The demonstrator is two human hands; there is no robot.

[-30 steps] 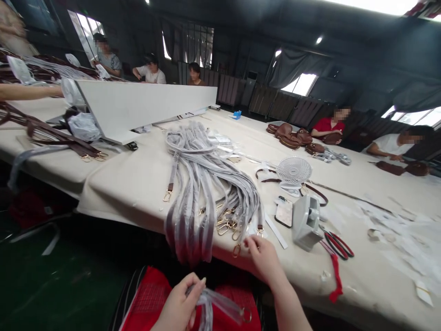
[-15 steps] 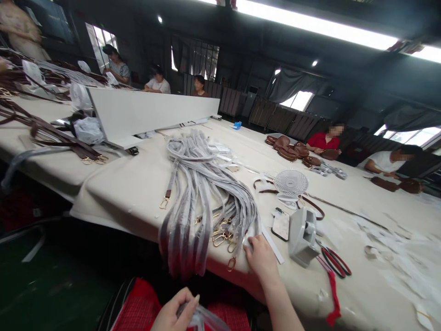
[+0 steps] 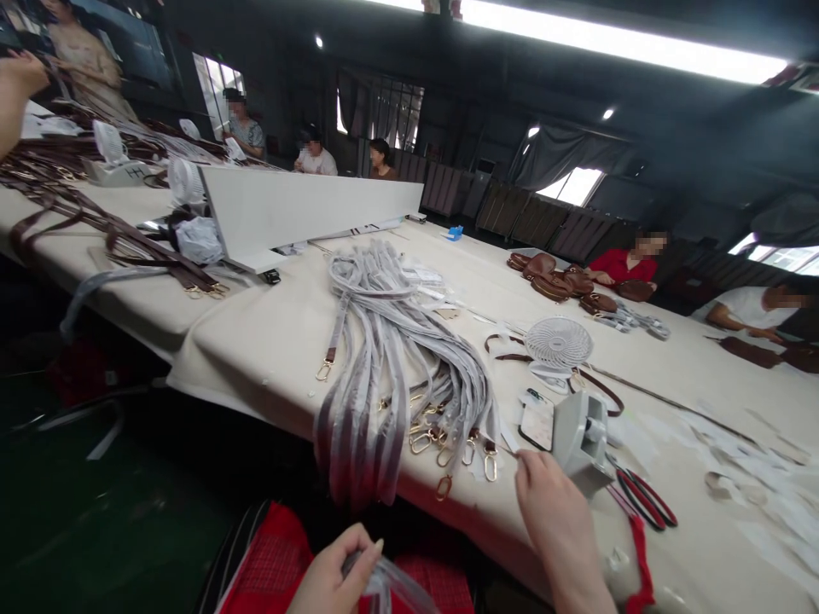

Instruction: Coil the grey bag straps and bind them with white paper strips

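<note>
My left hand (image 3: pixel 342 570) is closed around clear plastic wrapping (image 3: pixel 400 588) above my lap, at the bottom of the view. At the table's front edge, my right hand (image 3: pixel 556 512) has its fingers pressed together on a white strip (image 3: pixel 510 437), most of which it hides. To its left lies a heap of plastic-wrapped straps (image 3: pixel 384 341), with looped ends hanging over the edge. Gold clasps (image 3: pixel 444 488) show at the right-hand ends of the straps. One strap end with a clasp (image 3: pixel 324 369) points forward on the left.
Right of the heap are a phone (image 3: pixel 537 422), a tape dispenser (image 3: pixel 581 443), red-handled scissors (image 3: pixel 646 499) and a white fan (image 3: pixel 559 343). A white panel (image 3: pixel 307 205) stands behind. Brown straps (image 3: pixel 159 251) lie left; another person's hand (image 3: pixel 22 77) is far left. People sit across the table.
My right hand has moved from the strap ends rightward onto the white strip. More clasps now show where it was. My left hand keeps its hold; the view has shifted slightly left.
</note>
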